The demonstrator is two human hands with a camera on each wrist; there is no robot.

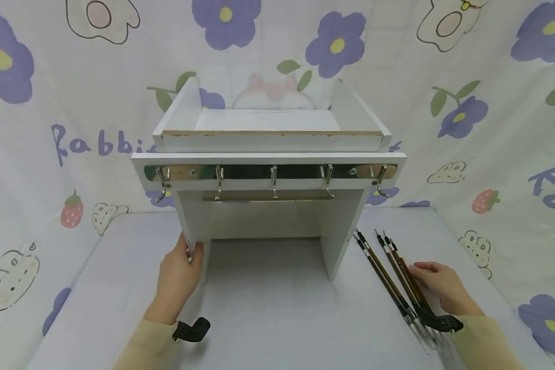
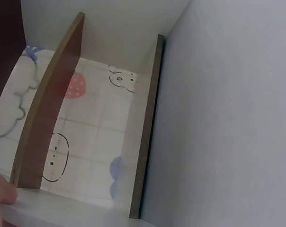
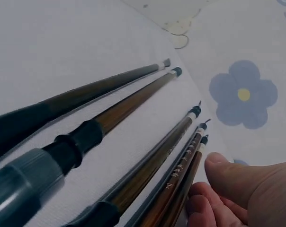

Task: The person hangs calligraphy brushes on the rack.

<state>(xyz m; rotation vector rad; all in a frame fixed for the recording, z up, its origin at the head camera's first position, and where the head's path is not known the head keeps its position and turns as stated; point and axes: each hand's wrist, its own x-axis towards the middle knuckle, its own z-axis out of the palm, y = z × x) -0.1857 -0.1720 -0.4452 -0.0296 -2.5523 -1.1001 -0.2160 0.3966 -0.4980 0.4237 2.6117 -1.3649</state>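
White shelf [image 1: 273, 142] and 5 brushes [image 1: 404, 272].
My left hand [image 1: 178, 275] clamps the shelf's left panel [image 1: 189, 213], toward the surface's [image 1: 268, 318] far edge; near the right edge, my right hand [image 1: 441, 288] touches the brushes, fingers curled; whether gripping, I cannot tell.

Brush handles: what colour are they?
The handles are brown with dark ends; the right wrist view shows them best.

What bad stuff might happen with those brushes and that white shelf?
The brushes lie loose on the table, so a bump from the right hand might roll them apart. The left hand grips a side panel of the white shelf, so a tug could shift it.
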